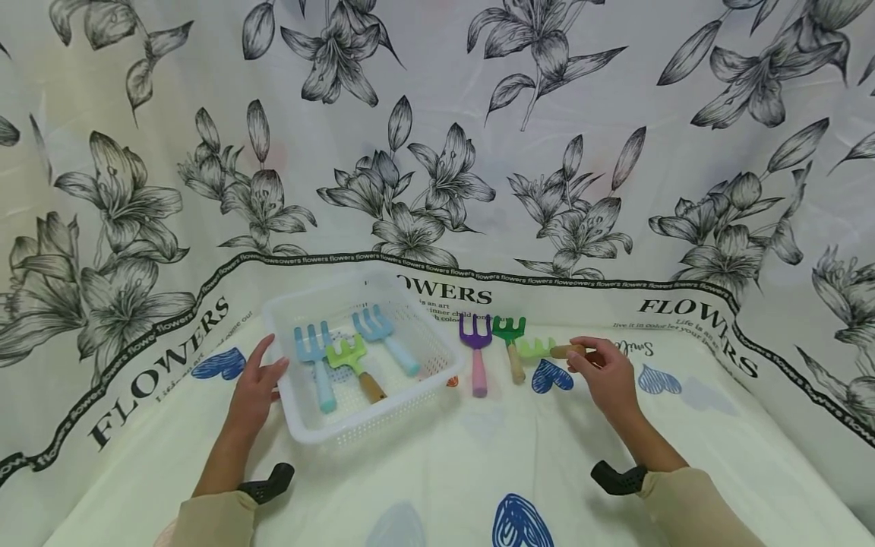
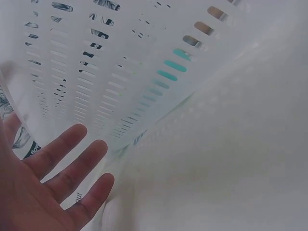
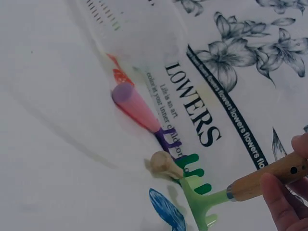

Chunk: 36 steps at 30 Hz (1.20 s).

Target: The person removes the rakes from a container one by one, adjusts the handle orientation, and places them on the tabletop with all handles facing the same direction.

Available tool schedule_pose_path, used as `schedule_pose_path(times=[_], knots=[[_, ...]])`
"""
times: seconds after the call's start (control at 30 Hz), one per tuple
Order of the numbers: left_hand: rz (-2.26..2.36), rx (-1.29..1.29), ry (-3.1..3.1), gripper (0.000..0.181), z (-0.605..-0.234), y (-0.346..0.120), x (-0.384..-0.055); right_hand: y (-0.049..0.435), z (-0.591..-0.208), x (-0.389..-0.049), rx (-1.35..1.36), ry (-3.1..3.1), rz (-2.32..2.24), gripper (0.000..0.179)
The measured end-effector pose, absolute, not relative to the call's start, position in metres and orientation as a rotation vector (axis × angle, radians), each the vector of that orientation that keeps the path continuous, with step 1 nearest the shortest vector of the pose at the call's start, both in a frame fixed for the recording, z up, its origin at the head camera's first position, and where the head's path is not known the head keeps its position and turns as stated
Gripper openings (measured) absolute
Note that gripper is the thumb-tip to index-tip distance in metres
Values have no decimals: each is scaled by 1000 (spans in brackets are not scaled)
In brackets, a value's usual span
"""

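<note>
At the left rim of a white perforated basket (image 1: 311,434) is my left hand (image 1: 254,384), its thumb by the rim. In the left wrist view, its fingers (image 2: 65,180) spread loosely beside the outer wall. Inside lie two blue hand forks (image 1: 323,376) (image 1: 399,353) and a lime-green one (image 1: 350,357) with a wooden handle. My right hand (image 1: 604,372) pinches the wooden handle of a light-green hand fork (image 1: 540,349), its tines pointing left. In the right wrist view, these tines overlap a dark green hand fork (image 3: 166,163) with a wooden handle.
Between the basket and the dark green fork lies a purple hand fork (image 1: 480,365) with a pink handle. A pale cloth (image 1: 437,471) with printed hearts covers the table. Behind it hangs a flower-printed curtain (image 1: 437,99).
</note>
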State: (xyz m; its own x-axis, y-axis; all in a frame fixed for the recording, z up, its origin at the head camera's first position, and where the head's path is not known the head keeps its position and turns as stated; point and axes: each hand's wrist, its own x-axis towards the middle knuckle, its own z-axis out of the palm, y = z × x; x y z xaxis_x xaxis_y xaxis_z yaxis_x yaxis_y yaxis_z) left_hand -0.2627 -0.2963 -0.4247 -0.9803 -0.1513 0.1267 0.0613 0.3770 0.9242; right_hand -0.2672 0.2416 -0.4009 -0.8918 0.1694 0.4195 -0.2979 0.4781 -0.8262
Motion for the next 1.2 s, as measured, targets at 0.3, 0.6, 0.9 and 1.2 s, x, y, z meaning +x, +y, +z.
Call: schedule_pose_path(times=[0.3,0.6,0.9,1.2], knots=[[-1635,61,-2443,67,-424,-298,-264,248,-417,-263,111,-2337,1105,24],[-1636,55,-2435,68,-424,-299,-265,247,-426,-266,76,-2328,1043,25],[-1662,57,-2431,69,-425,-297,-265,253,-436,-270,-18,-2410,1022,24],[-1657,59,-2434,69,-424,-297,-263,252,-444,-281,-64,-2483,1040,23]])
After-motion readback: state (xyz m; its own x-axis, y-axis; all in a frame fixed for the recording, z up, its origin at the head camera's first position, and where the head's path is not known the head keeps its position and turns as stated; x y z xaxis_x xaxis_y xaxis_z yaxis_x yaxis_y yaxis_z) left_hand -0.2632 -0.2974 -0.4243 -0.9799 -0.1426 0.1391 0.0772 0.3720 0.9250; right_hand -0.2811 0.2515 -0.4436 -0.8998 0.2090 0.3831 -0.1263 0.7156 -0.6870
